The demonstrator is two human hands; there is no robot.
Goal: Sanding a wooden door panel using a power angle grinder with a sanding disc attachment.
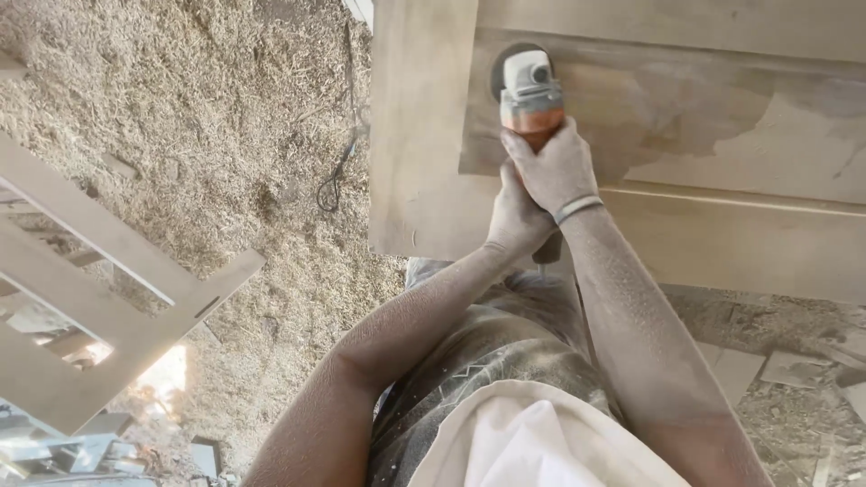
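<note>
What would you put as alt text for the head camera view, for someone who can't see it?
Both dusty hands, right hand over left hand, grip an orange and grey power sander pressed on a recessed wooden door panel. Wood shavings cover the floor, with a wooden frame at left.

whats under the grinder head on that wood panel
The grinder rests on the recessed field of the wooden panel, both hands gripping its body. A dark disc edge shows beside the head; the contact spot is covered.
</note>
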